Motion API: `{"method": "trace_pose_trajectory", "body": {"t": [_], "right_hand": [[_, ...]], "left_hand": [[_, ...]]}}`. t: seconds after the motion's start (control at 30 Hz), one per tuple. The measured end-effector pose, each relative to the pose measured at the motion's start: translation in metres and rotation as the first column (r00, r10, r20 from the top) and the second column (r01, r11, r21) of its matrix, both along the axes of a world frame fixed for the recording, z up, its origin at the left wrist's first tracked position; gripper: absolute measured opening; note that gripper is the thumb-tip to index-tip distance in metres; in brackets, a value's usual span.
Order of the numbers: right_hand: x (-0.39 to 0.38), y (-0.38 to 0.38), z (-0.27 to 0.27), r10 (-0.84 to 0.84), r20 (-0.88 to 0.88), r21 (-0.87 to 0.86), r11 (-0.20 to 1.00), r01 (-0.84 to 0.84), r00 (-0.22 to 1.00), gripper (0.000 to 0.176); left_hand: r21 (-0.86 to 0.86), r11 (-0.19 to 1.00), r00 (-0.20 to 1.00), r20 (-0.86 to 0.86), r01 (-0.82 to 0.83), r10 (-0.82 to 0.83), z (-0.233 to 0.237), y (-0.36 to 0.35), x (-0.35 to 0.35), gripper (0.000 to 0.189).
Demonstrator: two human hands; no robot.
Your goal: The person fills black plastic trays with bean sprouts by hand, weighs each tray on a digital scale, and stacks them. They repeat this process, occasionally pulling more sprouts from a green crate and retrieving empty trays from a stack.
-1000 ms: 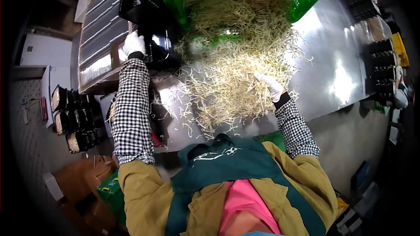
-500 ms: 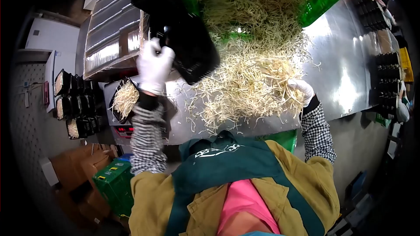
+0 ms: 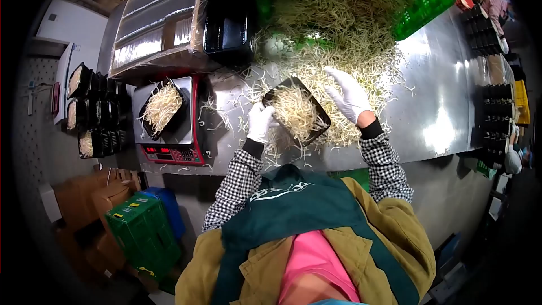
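My left hand [image 3: 261,122], in a white glove, is closed on the left edge of a black plastic tray [image 3: 322,118]. Bean sprouts [image 3: 294,108] fill this tray, which is tilted over the worktable. Just right of it is my right hand [image 3: 348,97], also gloved, with its fingers stretched out and nothing held. Around and beyond the tray spreads a loose pile of bean sprouts [image 3: 381,68]. To the left, a second sprout-filled tray [image 3: 162,107] sits on a red scale [image 3: 186,154] with a lit display.
A green crate [image 3: 423,5] spills greenish sprouts at the back. Stacked black trays [image 3: 227,36] stand beside a wrapped carton [image 3: 149,28]. More filled trays [image 3: 84,113] are at far left. A person [image 3: 495,14] works at far right. Green crates [image 3: 141,229] stand on the floor.
My left hand has come from the tray stack to the middle with a black tray, now holding sprouts. My right hand has let go of its sprouts and moved left, beside the tray.
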State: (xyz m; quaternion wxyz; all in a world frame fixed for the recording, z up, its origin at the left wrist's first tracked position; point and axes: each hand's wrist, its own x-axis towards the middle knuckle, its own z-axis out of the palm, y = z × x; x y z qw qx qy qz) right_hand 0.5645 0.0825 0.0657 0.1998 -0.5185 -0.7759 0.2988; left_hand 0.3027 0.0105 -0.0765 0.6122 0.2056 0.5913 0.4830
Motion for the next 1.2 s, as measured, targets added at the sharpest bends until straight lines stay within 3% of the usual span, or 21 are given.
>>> {"method": "trace_pose_trajectory", "body": {"t": [0.1,0.13,0.2,0.27,0.3,0.37,0.43,0.47,0.5,0.53,0.6,0.7,0.77,0.83,0.87,0.9,0.97,1.03,1.1,1.13,1.2], "right_hand": [[-0.011,-0.027,-0.058,-0.082,0.177,-0.247,0.961,0.125,0.981,0.057],[-0.023,-0.044,-0.056,-0.001,0.046,-0.323,0.946,0.016,0.999,0.062],[-0.004,-0.044,-0.086,0.038,0.065,-0.042,0.998,-0.036,0.997,0.052],[0.033,-0.037,-0.125,-0.216,0.009,0.055,0.975,0.215,0.976,0.038],[0.024,-0.046,-0.118,-0.540,-0.162,-0.048,0.840,0.540,0.826,0.033],[-0.008,-0.068,-0.099,-0.568,-0.079,0.168,0.803,0.572,0.819,0.028],[-0.072,-0.095,-0.106,-0.317,-0.038,0.339,0.888,0.310,0.948,0.024],[-0.108,-0.103,-0.143,-0.185,-0.176,-0.004,0.982,0.187,0.967,0.020],[-0.150,-0.120,-0.130,0.053,0.035,0.029,0.998,-0.054,0.998,0.019],[-0.194,-0.136,-0.115,0.289,0.205,0.045,0.952,-0.304,0.935,0.019],[-0.239,-0.176,-0.179,0.471,0.295,0.280,0.789,-0.547,0.831,0.040],[-0.268,-0.186,-0.191,0.534,0.275,0.286,0.748,-0.599,0.799,0.043],[-0.259,-0.143,-0.154,0.521,0.262,-0.050,0.848,-0.528,0.812,0.035],[-0.211,-0.112,-0.168,0.002,0.318,0.369,0.921,-0.125,0.948,0.018],[-0.186,-0.080,-0.142,-0.128,0.288,0.115,0.988,0.099,0.949,0.018],[-0.146,-0.059,-0.177,-0.282,0.407,0.221,0.953,0.206,0.869,0.027],[-0.106,-0.042,-0.158,-0.582,0.436,0.634,0.740,0.225,0.686,0.029],[-0.141,-0.039,-0.129,-0.625,0.295,0.783,0.591,0.192,0.722,0.022],[-0.218,-0.042,-0.109,-0.319,0.515,0.260,0.943,0.210,0.796,0.015],[-0.266,-0.059,-0.109,-0.271,0.435,0.398,0.913,0.087,0.859,0.008],[-0.329,-0.078,-0.133,0.020,0.197,0.188,0.980,-0.058,0.980,0.026]], "left_hand": [[-0.205,0.969,0.980,0.119,-0.134,0.161,0.016,-0.003,0.007,0.015],[-0.243,0.965,0.976,0.168,-0.099,0.142,0.014,-0.005,0.008,0.018],[-0.216,0.976,0.948,0.306,-0.018,0.085,0.008,-0.006,-0.002,0.010],[-0.196,0.980,0.922,0.384,0.021,0.057,0.012,-0.017,-0.018,0.005],[-0.183,0.983,0.928,0.368,0.004,0.065,0.025,-0.019,-0.027,0.004],[-0.135,0.988,0.927,0.355,-0.076,0.120,0.060,-0.027,-0.054,0.005],[0.047,0.997,0.957,0.286,-0.058,0.043,0.079,-0.043,-0.103,0.011],[0.081,0.993,0.956,0.286,-0.088,0.062,0.092,-0.051,-0.126,0.013],[0.016,0.978,0.913,0.363,-0.206,0.187,0.114,-0.050,-0.144,0.011],[0.019,0.961,0.906,0.340,-0.276,0.254,0.132,-0.055,-0.164,0.011],[0.049,0.917,0.873,0.333,-0.395,0.358,0.154,-0.078,-0.210,0.010],[0.122,0.841,0.790,0.435,-0.527,0.432,0.155,-0.121,-0.288,0.011],[0.123,0.822,0.763,0.469,-0.556,0.445,0.162,-0.148,-0.327,0.013],[0.173,0.797,0.762,0.465,-0.578,0.452,0.153,-0.181,-0.366,0.015],[0.147,0.815,0.765,0.469,-0.560,0.441,0.160,-0.193,-0.374,0.016],[0.123,0.795,0.756,0.421,-0.595,0.501,0.156,-0.204,-0.384,0.017],[0.112,0.785,0.764,0.352,-0.609,0.541,0.157,-0.214,-0.386,0.016],[0.057,0.781,0.720,0.433,-0.622,0.542,0.149,-0.219,-0.389,0.016],[0.038,0.763,0.709,0.401,-0.645,0.579,0.134,-0.216,-0.388,0.025],[-0.022,0.756,0.694,0.381,-0.654,0.611,0.140,-0.205,-0.377,0.019],[-0.018,0.786,0.721,0.385,-0.618,0.576,0.136,-0.201,-0.368,0.014]]}}
